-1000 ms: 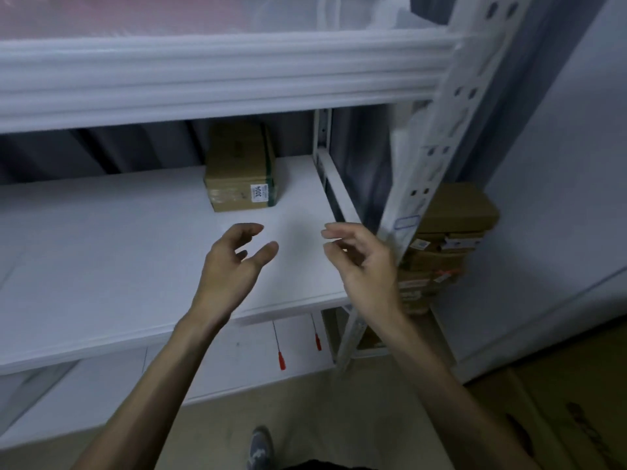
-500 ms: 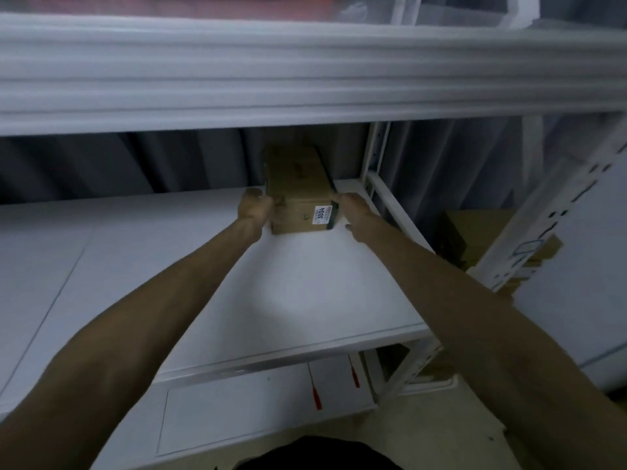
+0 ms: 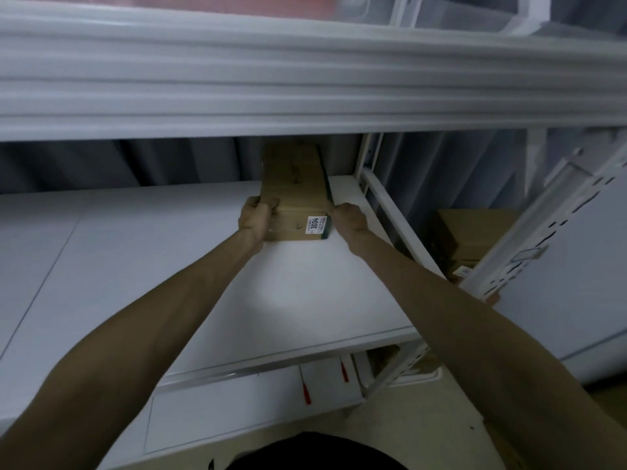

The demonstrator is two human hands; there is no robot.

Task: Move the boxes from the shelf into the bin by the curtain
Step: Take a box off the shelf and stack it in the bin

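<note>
Storeroom (metal shelving [image 3: 152, 266], labelled boxes [image 3: 293, 184])

box [image 3: 293, 184] sits back-right on shelf [image 3: 169, 266], curtain [image 3: 118, 164] behind. left grip [image 3: 256, 217] on its left side, right grip [image 3: 349, 217] on its right. stacked boxes [image 3: 475, 232] right of the upright [image 3: 543, 225].

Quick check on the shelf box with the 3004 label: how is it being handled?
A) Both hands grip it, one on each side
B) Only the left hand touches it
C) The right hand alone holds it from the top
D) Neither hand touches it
A: the left hand and right hand grip opposite sides of the cardboard box at its near end, on the white shelf.
</note>
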